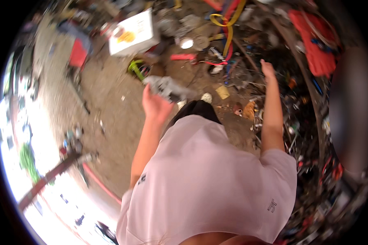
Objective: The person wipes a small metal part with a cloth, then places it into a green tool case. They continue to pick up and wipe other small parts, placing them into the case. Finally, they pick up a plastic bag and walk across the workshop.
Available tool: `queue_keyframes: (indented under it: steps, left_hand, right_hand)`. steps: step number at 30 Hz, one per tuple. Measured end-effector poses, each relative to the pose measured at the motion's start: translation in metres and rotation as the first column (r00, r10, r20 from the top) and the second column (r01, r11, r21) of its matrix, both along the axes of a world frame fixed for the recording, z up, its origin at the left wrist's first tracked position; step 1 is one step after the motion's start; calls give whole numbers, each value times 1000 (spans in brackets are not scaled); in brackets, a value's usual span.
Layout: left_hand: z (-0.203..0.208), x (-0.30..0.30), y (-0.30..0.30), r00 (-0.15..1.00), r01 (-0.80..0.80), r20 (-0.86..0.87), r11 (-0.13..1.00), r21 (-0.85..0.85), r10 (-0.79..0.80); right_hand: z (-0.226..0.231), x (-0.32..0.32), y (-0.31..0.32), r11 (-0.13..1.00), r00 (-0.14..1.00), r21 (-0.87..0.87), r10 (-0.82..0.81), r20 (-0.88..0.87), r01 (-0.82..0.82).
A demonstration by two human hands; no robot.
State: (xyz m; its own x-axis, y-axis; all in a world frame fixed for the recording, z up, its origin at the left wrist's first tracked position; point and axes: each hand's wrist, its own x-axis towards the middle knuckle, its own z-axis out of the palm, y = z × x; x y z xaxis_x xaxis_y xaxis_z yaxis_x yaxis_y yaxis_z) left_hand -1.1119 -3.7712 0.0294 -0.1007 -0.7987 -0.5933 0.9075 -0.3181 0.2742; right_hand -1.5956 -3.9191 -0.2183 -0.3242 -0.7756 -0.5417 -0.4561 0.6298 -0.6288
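My left hand [156, 105] is closed on a crumpled grey piece of thin sheet [167, 87], blurred by motion; whether it is plastic or cloth I cannot make out. Just beyond it on the ground lies a yellow-green object [139, 69] beside a brown box-like shape. Stretched out to the right, my right hand [267, 68] is open, its fingers extended and nothing in it. Below that hand spreads a heap of mixed scrap [288, 96]. My shoes show between the two arms.
A white box [137, 34] stands ahead on the left. Yellow and red straps [229, 38] hang ahead. Red cloth [317, 45] lies at the far right. A red tube-like piece [183, 56] and a yellowish flat scrap [223, 92] lie on the dirt floor [106, 98].
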Motion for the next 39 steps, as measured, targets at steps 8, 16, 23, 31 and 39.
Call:
queue_keyframes:
  steps: [8,16,23,31,39]
  left_hand:
    - [18,-10,-12,983,-54,-183,986,-159,24]
    - [38,-15,-14,955,77,-268,981,-181,-124]
    - [30,10,16,961,148,-204,969,-197,-188]
    - [31,44,48,943,224,-181,936,-270,-278]
    - [20,97,87,970,123,-174,962,-244,-168]
  right_hand:
    - [366,136,65,377,362,-615,919,156,-692]
    - [512,208,128,-414,-344,-562,910,-232,-717]
    - [530,254,168,-439,-349,-475,898,-270,-762]
    - [535,318,201,-459,-387,-499,889,-246,-735]
    - [534,396,195,-557,-565,-577,803,-189,-598]
